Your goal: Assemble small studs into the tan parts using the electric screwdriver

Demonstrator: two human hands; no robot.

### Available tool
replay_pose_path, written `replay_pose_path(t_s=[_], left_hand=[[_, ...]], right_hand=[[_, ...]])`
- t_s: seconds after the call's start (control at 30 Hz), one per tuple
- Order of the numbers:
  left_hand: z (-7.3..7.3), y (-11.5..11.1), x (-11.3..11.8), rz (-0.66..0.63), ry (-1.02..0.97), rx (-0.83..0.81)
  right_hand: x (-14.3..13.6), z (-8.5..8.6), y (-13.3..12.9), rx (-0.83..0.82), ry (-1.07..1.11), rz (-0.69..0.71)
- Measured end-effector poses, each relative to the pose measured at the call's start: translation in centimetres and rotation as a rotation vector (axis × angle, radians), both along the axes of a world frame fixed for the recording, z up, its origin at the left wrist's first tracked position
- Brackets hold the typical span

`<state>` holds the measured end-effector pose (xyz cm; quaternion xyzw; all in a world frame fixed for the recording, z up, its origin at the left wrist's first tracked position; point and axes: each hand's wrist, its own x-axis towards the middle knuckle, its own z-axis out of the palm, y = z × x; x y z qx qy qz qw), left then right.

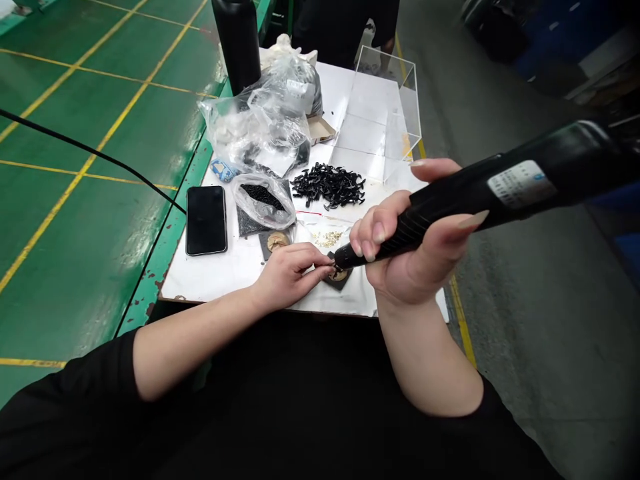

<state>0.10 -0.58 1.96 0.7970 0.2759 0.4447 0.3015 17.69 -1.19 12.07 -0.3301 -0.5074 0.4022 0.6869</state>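
The right hand [410,257] wraps around 1 black cylindrical power driver [450,193] with a white label, its tip at 1 dark square block [339,282]. The left hand [290,273], thumb and fingertips drawn narrowly together, meets the driver's tip over the block; whether they pinch anything is unclear. Just beyond the block lie tiny gold-coloured pieces [329,239]; farther beyond, a heap of small black parts [330,185]. Left of the block lies 1 flat black phone [206,220].
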Motion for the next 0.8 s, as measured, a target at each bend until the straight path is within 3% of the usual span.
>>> replay_pose_path(t_s=[0.27,0.47,0.8], left_hand=[[-0.9,-0.4,1.0,0.104,0.282,0.132],[-1.1,-0.6,1.3,0.074,0.411,0.227],[-1.1,-0.5,1.5,0.054,0.432,0.179]], right_hand=[[1.7,-0.7,-0.4,-0.034,-0.001,-0.045],[2.9,-1.8,0.2,-0.05,-0.007,-0.025],[3.2,-3.5,0.5,-0.045,-0.048,-0.016]])
